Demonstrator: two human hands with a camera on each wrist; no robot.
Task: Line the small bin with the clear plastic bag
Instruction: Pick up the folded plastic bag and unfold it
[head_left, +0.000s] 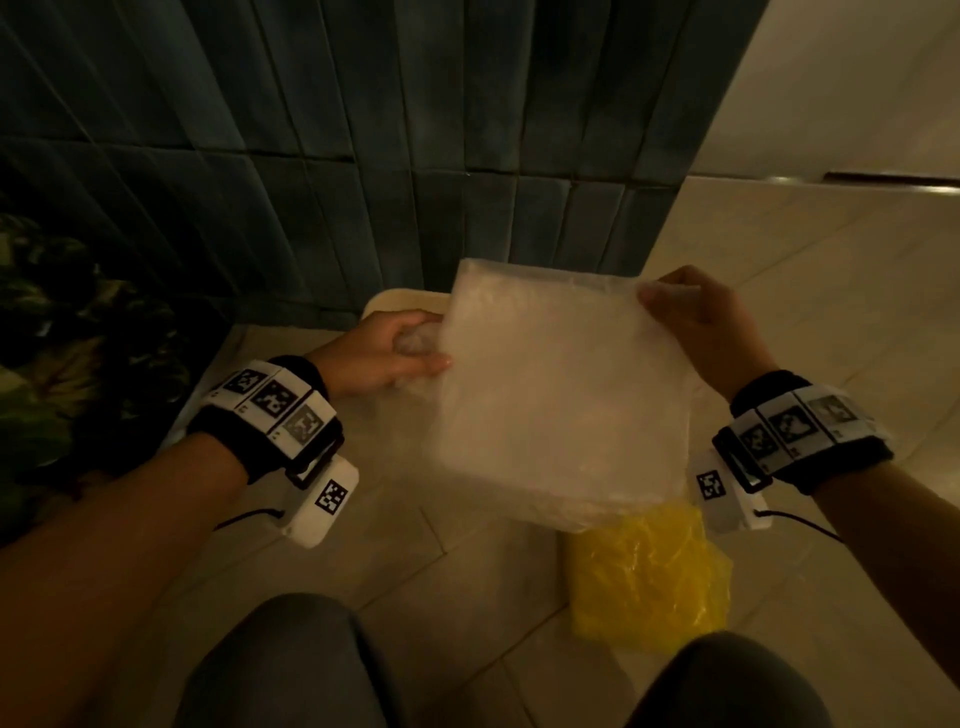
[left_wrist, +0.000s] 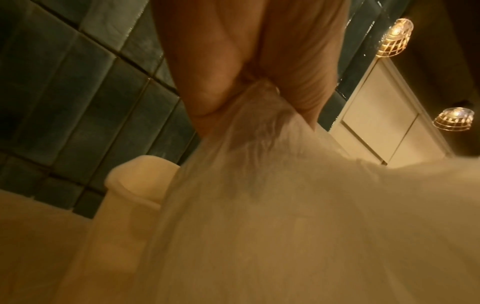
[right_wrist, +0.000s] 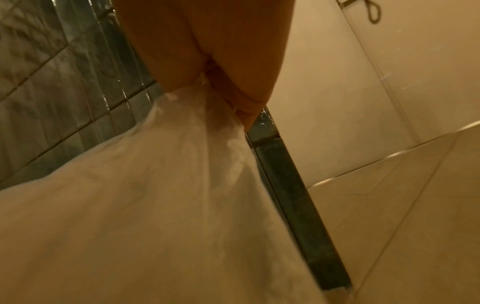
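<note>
A clear, milky plastic bag (head_left: 561, 395) hangs spread between my two hands above the floor. My left hand (head_left: 400, 351) grips a bunched left edge of the bag (left_wrist: 259, 131). At the upper right corner my right hand (head_left: 675, 306) pinches the bag (right_wrist: 197, 127). The small cream bin (head_left: 400, 304) stands against the dark tiled wall, mostly hidden behind the bag and my left hand; its rim (left_wrist: 135, 174) shows in the left wrist view, left of the bag.
A crumpled yellow plastic bag (head_left: 649, 577) lies on the beige tiled floor (head_left: 831, 291) below the clear bag. A leafy plant (head_left: 57, 364) sits at the left. Dark green wall tiles (head_left: 363, 130) stand behind the bin. My knees (head_left: 280, 665) fill the lower edge.
</note>
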